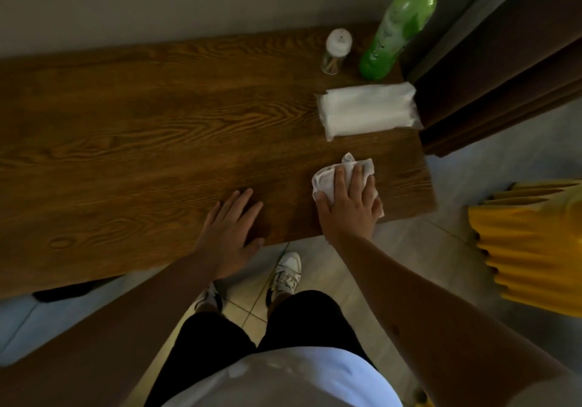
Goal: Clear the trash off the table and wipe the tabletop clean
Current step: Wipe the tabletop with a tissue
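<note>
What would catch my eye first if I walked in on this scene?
Probably the right hand pressing a crumpled white wipe flat near the right end of the dark wood-grain tabletop. Next, the tall green plastic bottle at the far right corner, with a white tissue pack lying in front of it.

A crumpled white wipe [343, 176] lies flat on the dark wood-grain counter [141, 142], near its right end and close to the front edge, at about 4 o'clock of the surface. It is bunched and creased, with a twisted corner sticking up toward 12 o'clock, and part of it is covered from above. The counter is a long brown plank with bold grain lines, running from 9 o'clock to 3 o'clock against a pale wall.
</note>
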